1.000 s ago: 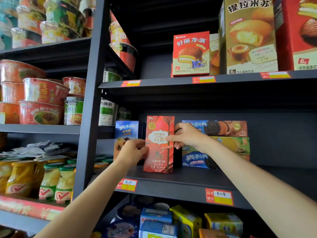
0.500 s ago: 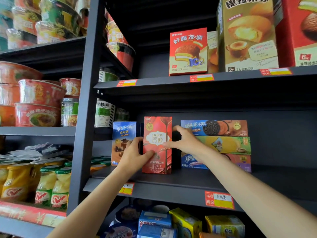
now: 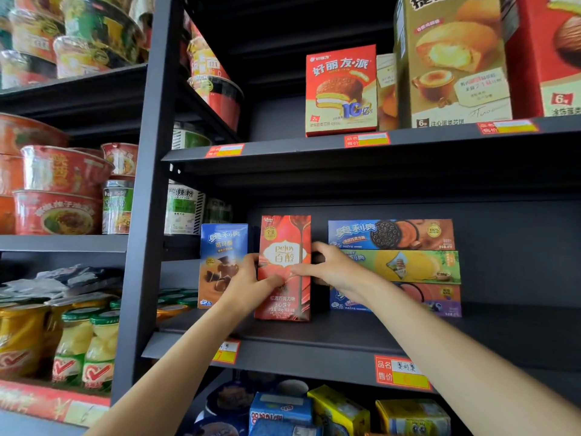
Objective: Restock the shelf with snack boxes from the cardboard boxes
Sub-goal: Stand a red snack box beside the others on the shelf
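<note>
Red and glossy, the tall snack box point(image 3: 284, 268) stands upright on the dark middle shelf point(image 3: 314, 344), set back from the front edge and toward the shelf's left end. Just to its left stands a blue cookie box point(image 3: 224, 262); to its right, across a narrow dark gap, three long cookie boxes point(image 3: 396, 267) lie stacked flat against the back.

As a judgement, the placing of this one box is nearly finished: it rests on its base and seems only to be squared up. Much of the shelf's right end is bare, so more stock could go there. No cardboard boxes show in this view, so I cannot tell how much is left to unpack.

At the red box's left edge, the left hand point(image 3: 248, 283) has its thumb lying across the lower front face while the fingers curl behind that side, holding it. Opposite it, the right hand point(image 3: 330, 267) clasps the other edge: the thumb reaches over the front face, the index finger hooks round the edge higher up, and the other fingers fold into the gap behind. Both hands are loosely curled, not clenched.
</note>
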A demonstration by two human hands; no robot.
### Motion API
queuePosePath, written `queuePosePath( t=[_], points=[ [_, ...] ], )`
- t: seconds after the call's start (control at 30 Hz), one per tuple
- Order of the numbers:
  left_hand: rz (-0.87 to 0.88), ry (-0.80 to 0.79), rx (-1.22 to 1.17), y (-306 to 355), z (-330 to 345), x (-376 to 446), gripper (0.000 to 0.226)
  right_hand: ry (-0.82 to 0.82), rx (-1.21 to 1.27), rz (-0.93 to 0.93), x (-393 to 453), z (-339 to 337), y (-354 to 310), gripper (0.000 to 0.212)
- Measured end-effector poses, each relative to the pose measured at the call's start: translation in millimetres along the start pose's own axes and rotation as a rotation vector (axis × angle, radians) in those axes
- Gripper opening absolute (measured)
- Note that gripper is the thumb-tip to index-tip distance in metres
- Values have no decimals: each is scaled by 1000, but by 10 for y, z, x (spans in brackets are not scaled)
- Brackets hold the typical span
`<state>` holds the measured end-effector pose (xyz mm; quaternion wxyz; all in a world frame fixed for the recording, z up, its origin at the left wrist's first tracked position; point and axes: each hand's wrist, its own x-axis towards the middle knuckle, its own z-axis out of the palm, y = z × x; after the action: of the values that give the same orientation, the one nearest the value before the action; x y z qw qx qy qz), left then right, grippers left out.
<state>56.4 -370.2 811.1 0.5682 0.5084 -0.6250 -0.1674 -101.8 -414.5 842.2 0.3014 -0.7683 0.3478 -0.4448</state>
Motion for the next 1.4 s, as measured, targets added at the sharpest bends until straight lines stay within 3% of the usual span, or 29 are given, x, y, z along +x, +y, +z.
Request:
queuePosePath(
  t=[0.27, 0.4, 0.47, 0.63, 0.97, 1.07, 1.4],
  points=[
    [-11, 13, -92, 20, 24, -21, 61, 3, 28, -50, -38, 24, -6, 52],
    [-33, 15, -87, 20, -14, -36, 65, 65, -39, -91, -34, 52, -12, 81],
    [-51, -37, -59, 33, -34, -53, 54, 87, -70, -88, -26, 57, -19, 93],
    [-65, -172, 34, 57, -78, -102, 46, -14, -186, -29, -64, 53, -8, 67],
    [13, -264, 173, 150, -160, -235, 75, -36, -304, -94, -354, -30, -165, 67],
    [90, -325, 121, 339, -70, -358, 72, 11, -352, -99, -649, -196, -273, 70],
    [222, -507, -130, 1276, 1358, -827, 66, 225, -418, 40, -1761, -1832, -136, 60]
  ],
)
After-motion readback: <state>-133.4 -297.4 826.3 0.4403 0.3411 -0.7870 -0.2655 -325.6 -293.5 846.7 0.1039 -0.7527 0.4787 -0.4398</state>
